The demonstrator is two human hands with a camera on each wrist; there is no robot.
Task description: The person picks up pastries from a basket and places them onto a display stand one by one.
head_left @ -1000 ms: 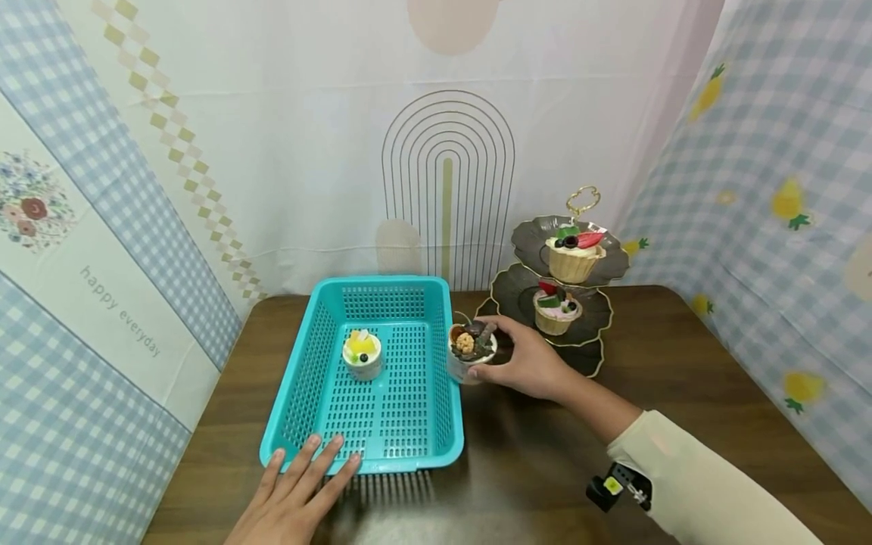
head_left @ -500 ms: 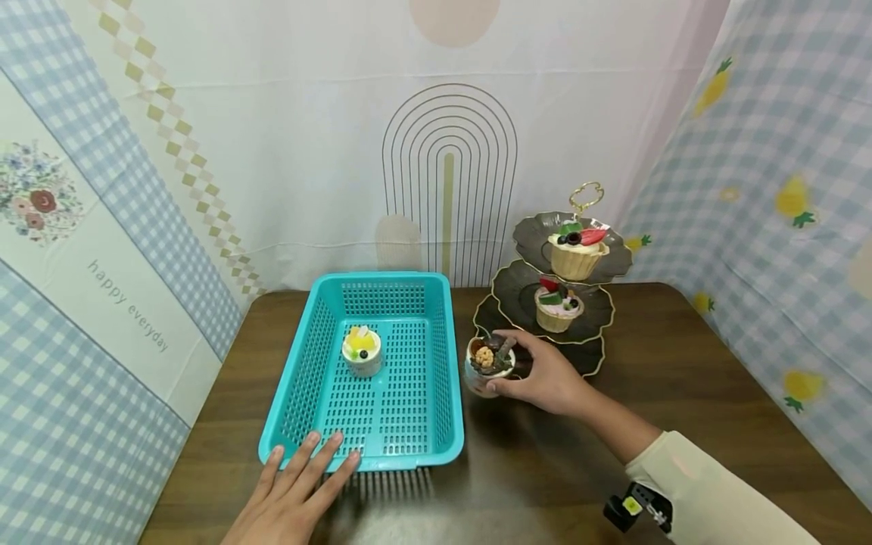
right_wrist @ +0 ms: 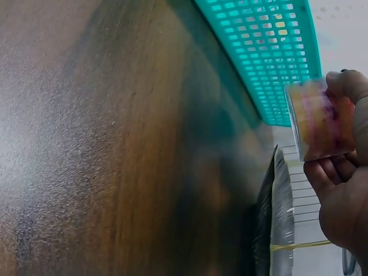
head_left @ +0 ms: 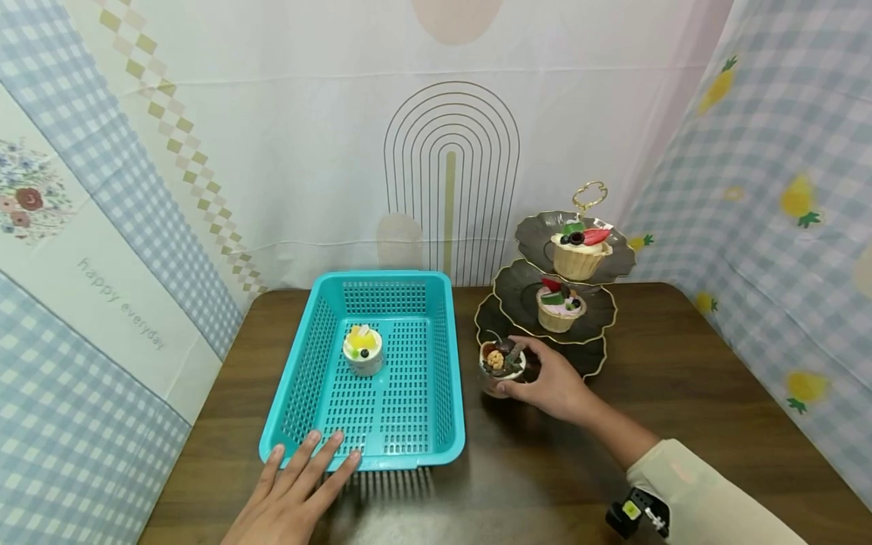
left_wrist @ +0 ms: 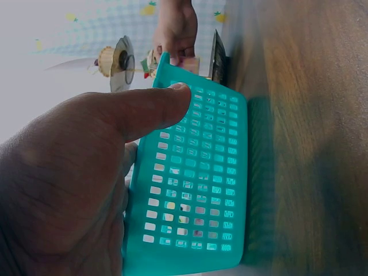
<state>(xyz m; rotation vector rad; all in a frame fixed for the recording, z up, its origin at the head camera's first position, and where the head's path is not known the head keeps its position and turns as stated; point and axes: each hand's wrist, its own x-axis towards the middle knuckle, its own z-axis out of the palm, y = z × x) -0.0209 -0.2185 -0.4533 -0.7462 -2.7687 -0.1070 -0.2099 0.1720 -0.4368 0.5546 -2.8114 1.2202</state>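
Note:
My right hand (head_left: pixel 555 382) grips a clear dessert cup (head_left: pixel 495 378) by its side, beside the basket and in front of the tiered stand. Dark chocolate pieces and a walnut-like piece top the cup. In the right wrist view, pink and orange layers show through the cup wall (right_wrist: pixel 313 123), held off the wood. My left hand (head_left: pixel 289 488) holds the near rim of a turquoise plastic basket (head_left: pixel 443 458); its thumb (left_wrist: pixel 155 112) lies against the outer wall, fingers over the rim. Inside the basket stands a small dessert cup (head_left: pixel 364 356) with yellow topping.
A three-tier dark stand (head_left: pixel 507 295) with gold edges is at the back right. Its top tier bears a fruit tart (head_left: pixel 577 261), its middle tier a pink-cream tart (head_left: pixel 557 318). Patterned cloth (head_left: pixel 306 151) encloses the brown table (head_left: pixel 708 363) at the back and sides.
My right hand has carried the chocolate-topped dessert cup from the basket's right rim rightward and slightly nearer, toward the stand's bottom tier. The left hand and basket have stayed put.

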